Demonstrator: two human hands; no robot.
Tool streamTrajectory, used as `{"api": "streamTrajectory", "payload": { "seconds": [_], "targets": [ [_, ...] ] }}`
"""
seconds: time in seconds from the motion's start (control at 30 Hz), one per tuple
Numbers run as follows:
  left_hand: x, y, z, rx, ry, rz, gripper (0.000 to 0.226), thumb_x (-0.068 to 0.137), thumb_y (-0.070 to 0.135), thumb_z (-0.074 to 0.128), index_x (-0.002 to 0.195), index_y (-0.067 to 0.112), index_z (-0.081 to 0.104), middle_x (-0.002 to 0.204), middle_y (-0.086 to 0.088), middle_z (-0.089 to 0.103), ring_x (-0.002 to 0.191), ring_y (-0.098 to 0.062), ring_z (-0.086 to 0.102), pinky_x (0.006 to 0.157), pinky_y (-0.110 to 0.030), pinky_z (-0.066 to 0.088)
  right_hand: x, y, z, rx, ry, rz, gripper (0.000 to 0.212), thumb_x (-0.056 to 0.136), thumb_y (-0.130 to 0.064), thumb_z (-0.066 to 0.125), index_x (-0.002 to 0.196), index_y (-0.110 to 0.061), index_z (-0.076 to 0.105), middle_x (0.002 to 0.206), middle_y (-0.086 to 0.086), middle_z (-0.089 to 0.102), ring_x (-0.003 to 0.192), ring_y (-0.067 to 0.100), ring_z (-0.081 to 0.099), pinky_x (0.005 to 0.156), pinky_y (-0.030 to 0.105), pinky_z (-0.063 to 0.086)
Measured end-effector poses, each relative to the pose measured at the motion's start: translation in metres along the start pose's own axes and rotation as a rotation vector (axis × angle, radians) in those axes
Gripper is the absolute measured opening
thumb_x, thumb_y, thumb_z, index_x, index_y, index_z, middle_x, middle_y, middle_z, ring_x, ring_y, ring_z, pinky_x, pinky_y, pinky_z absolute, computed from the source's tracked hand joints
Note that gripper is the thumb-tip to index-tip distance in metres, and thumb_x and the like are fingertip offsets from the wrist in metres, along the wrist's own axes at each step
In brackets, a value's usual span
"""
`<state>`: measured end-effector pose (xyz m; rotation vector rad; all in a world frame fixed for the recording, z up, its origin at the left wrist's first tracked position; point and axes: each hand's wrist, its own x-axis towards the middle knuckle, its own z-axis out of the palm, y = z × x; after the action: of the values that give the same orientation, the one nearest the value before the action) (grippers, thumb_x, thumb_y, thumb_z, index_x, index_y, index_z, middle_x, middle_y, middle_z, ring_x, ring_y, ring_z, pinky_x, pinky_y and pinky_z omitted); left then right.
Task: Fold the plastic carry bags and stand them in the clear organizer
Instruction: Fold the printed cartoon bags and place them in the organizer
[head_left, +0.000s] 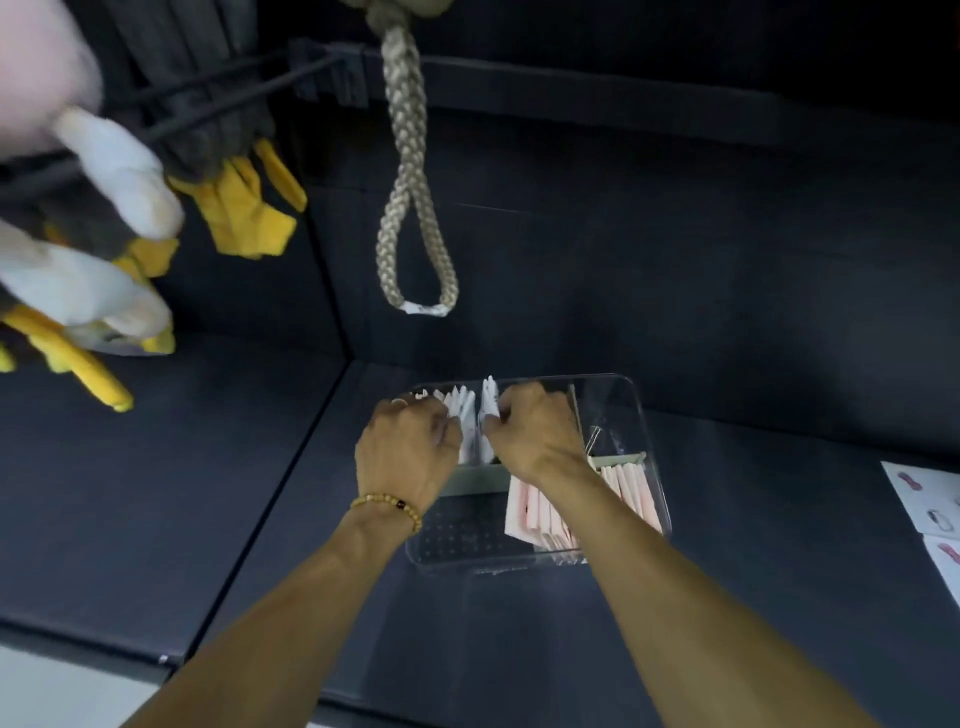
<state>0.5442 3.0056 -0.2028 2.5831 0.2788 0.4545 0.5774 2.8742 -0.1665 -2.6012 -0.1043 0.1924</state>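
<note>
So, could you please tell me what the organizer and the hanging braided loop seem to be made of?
The organizer looks like clear, glossy hard plastic: its floor and contents show through the walls. The braided loop looks like matte beige woven rope, fibre unclear, with plaited strands visible.

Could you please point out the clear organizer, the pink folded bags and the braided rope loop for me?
clear organizer (631, 395): head view, far right corner of its rim.
pink folded bags (540, 512): head view, middle of the near-right stack.
braided rope loop (397, 218): head view, left strand of the hanging loop.
</note>
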Motion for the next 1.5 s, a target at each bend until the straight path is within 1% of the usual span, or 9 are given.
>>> {"api": "streamTrajectory", "payload": {
  "seconds": [0.17, 0.37, 0.47, 0.57, 0.7, 0.9, 1.1, 1.3, 1.5],
  "targets": [
    [-0.007, -0.010, 0.002, -0.009, -0.129, 0.107, 0.015, 0.086, 0.024, 0.057, 0.087, 0.016, 0.069, 0.095, 0.000, 0.060, 0.099, -0.022, 0.047, 0.069, -0.027, 0.043, 0.000, 0.004, 0.010, 0.210, -0.187, -0.004, 0.017, 0.092, -0.026, 0.057, 0.098, -0.015, 0.068, 0.101, 0.006, 0.070, 0.098, 0.022, 0.063, 0.089, 0.033, 0.051],
    [-0.016, 0.009, -0.013, -0.356, -0.097, -0.090, 0.014, 0.090, 0.023, 0.056, 0.097, 0.022, 0.068, 0.093, 0.008, 0.061, 0.092, -0.009, 0.056, 0.081, -0.024, 0.045, -0.006, 0.030, -0.013, 0.473, 0.087, 0.027, 0.014, 0.093, -0.027, 0.054, 0.097, -0.025, 0.068, 0.089, -0.011, 0.070, 0.087, 0.009, 0.065, 0.078, 0.021, 0.047],
    [-0.036, 0.039, -0.017, -0.658, -0.104, -0.238, 0.014, 0.093, 0.025, 0.055, 0.096, 0.031, 0.067, 0.100, 0.016, 0.064, 0.090, 0.008, 0.056, 0.080, -0.010, 0.045, -0.016, 0.060, -0.035, 0.632, 0.248, 0.102, 0.015, 0.090, -0.024, 0.054, 0.083, -0.031, 0.065, 0.084, -0.011, 0.070, 0.085, 0.011, 0.068, 0.083, 0.035, 0.055],
    [-0.063, 0.075, -0.008, -0.922, -0.178, -0.354, 0.017, 0.094, 0.020, 0.054, 0.100, 0.027, 0.068, 0.103, 0.014, 0.068, 0.097, 0.003, 0.061, 0.090, -0.024, 0.050, -0.040, 0.103, -0.056, 0.699, 0.362, 0.194, 0.015, 0.090, -0.023, 0.054, 0.084, -0.032, 0.064, 0.087, -0.009, 0.071, 0.088, 0.014, 0.068, 0.088, 0.044, 0.054],
    [-0.100, 0.123, 0.020, -1.073, -0.292, -0.376, 0.023, 0.094, 0.014, 0.051, 0.093, 0.029, 0.069, 0.099, 0.008, 0.070, 0.090, -0.002, 0.066, 0.077, -0.021, 0.053, -0.087, 0.179, -0.082, 0.655, 0.457, 0.357, 0.011, 0.094, -0.028, 0.053, 0.092, -0.032, 0.063, 0.092, -0.006, 0.068, 0.090, 0.016, 0.065, 0.087, 0.044, 0.054],
    [-0.155, 0.189, 0.079, -1.021, -0.542, -0.316, 0.022, 0.094, 0.016, 0.054, 0.090, 0.032, 0.068, 0.100, 0.008, 0.070, 0.101, -0.013, 0.064, 0.095, -0.039, 0.049, -0.179, 0.313, -0.113, 0.366, 0.600, 0.653, 0.024, 0.095, -0.025, 0.052, 0.112, -0.012, 0.063, 0.101, 0.006, 0.068, 0.100, 0.029, 0.061, 0.086, 0.033, 0.046],
    [-0.200, 0.254, 0.134, -0.908, -0.729, -0.204, 0.015, 0.093, 0.019, 0.055, 0.103, 0.024, 0.066, 0.102, 0.006, 0.067, 0.099, -0.009, 0.063, 0.093, -0.035, 0.051, -0.262, 0.442, -0.124, 0.030, 0.340, 0.830, 0.064, 0.092, -0.041, 0.056, 0.144, -0.010, 0.035, 0.152, 0.012, 0.032, 0.140, 0.032, 0.029, 0.111, 0.044, 0.027],
    [-0.218, 0.287, 0.169, -0.647, -0.794, 0.135, 0.030, 0.094, 0.030, 0.054, 0.123, 0.022, 0.058, 0.118, 0.009, 0.059, 0.105, -0.002, 0.056, 0.088, -0.016, 0.046, -0.282, 0.456, -0.088, -0.240, 0.130, 0.689, 0.067, 0.095, -0.056, 0.025, 0.149, -0.017, 0.016, 0.160, 0.001, 0.008, 0.146, 0.025, 0.006, 0.115, 0.053, 0.011],
    [-0.215, 0.264, 0.199, 0.060, -0.862, 1.021, 0.071, 0.091, 0.053, 0.046, 0.150, 0.026, 0.018, 0.157, 0.011, 0.013, 0.145, -0.011, 0.003, 0.118, -0.034, 0.009, -0.263, 0.387, -0.045, -0.136, 0.118, 0.416, 0.058, 0.101, -0.045, 0.017, 0.152, -0.016, 0.015, 0.162, 0.003, 0.003, 0.148, 0.022, 0.000, 0.118, 0.045, 0.008]
  ]
}}
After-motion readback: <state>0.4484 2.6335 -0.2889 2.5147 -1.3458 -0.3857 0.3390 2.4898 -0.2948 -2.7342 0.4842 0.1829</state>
